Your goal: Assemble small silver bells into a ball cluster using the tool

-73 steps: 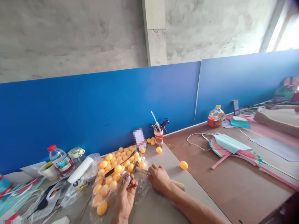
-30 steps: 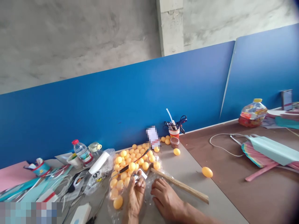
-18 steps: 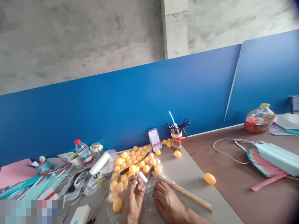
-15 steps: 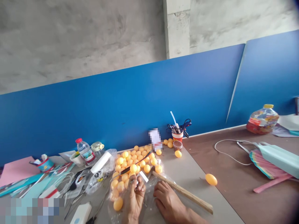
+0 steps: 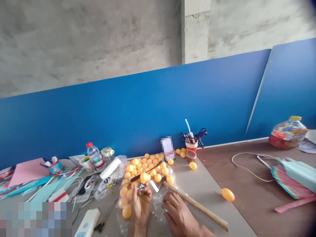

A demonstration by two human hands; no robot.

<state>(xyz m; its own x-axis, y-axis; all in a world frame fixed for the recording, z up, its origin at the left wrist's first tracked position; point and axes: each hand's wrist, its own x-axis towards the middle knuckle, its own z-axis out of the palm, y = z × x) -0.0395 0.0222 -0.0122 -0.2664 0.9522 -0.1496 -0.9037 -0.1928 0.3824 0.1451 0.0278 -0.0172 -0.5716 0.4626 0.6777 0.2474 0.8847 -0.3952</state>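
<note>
My left hand (image 5: 142, 207) is palm up with its fingers curled round a small shiny metal object (image 5: 141, 188), whose exact kind I cannot make out. To its right, my right hand (image 5: 178, 210) is low over the table, fingers bent and fingertips together; a tiny glint shows at them, too small to name. Beneath the hands lies a clear plastic bag (image 5: 158, 198). Many orange ping-pong balls (image 5: 158, 178) fill the area just beyond my left hand. A wooden stick (image 5: 199, 205) runs diagonally past my right hand. Small shiny bits (image 5: 154, 214) lie between the hands.
A white power strip (image 5: 87, 222), cables and a red-capped bottle (image 5: 95, 156) are on the left. Farther back stand a red-and-white cup of tools (image 5: 191, 144) and a small lidded tub (image 5: 191, 156). A loose orange ball (image 5: 227, 194) and a pale blue folder (image 5: 300, 174) are right.
My left hand has turned its palm up and opened a little, showing more of the shiny metal object. My right hand stays beside the stick; the view has shifted slightly left.
</note>
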